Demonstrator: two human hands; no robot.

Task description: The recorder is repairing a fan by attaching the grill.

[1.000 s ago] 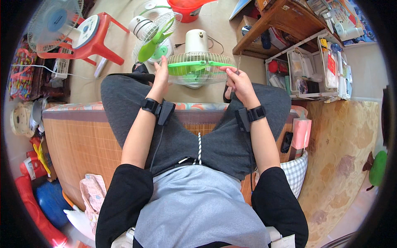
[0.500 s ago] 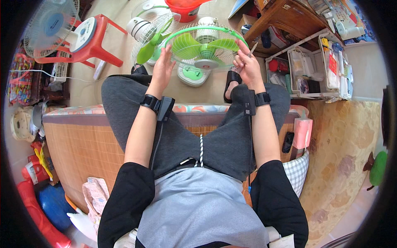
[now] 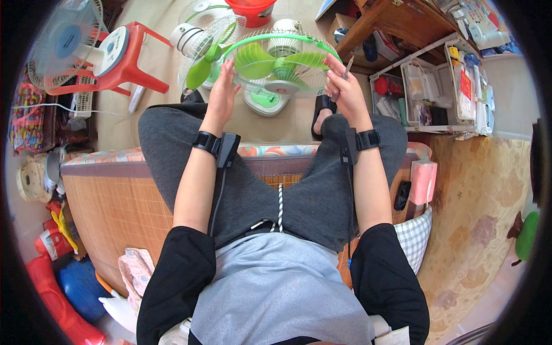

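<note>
In front of my knees stands a fan (image 3: 283,73) with green blades, a wire guard and a green ring; its green-and-white base (image 3: 266,102) rests on the floor. My left hand (image 3: 223,95) is at the guard's left edge, fingers stretched and apart; whether they touch the wires I cannot tell. At the guard's right edge is my right hand (image 3: 348,96), index finger raised against the ring. Between its curled fingers is a slim pointed tool (image 3: 349,66), its tip pointing up; its exact kind is unclear.
Close to the left of the fan lies another fan head (image 3: 201,72) with green blades. A red stool (image 3: 129,66) bearing a third fan (image 3: 68,43) stands farther left. Behind is a red bucket (image 3: 253,14). A white rack (image 3: 428,95) of goods stands right. I sit on a mat-covered bed (image 3: 115,201).
The view has shifted slightly. My left hand's fingers have straightened and drawn a little closer together. The right hand keeps the tool at the guard's right edge; the fan stays in place.
</note>
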